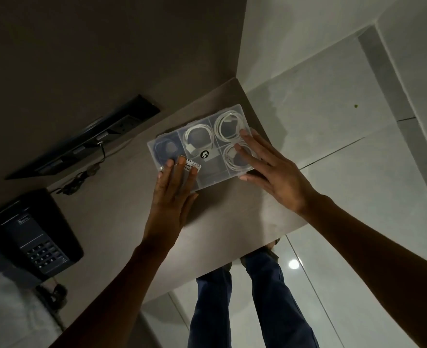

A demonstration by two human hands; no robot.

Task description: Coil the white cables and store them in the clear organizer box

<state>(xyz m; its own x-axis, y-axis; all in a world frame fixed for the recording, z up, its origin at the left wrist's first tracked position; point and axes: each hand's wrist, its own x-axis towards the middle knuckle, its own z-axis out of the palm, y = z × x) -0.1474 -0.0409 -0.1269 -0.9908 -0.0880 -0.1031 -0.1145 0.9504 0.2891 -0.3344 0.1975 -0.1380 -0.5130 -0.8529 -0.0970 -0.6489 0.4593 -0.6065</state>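
Dim grey counter [222, 217] carries a clear plastic organizer box [208, 179] near its far right corner, lid shut over coiled white cables [226, 125]; the left hand [173, 194] lies flat, fingers spread, on its near-left end; the right hand [275, 177] presses flat on its right end, gripping nothing.

Grey-brown worktop [222, 222] ending at a corner over pale floor tiles, clear organizer box [208, 180] lying flat near its far edge (lid shut, coiled white cables [228, 126] inside), black desk phone [35, 237] at left, dark cord [82, 175] beyond it
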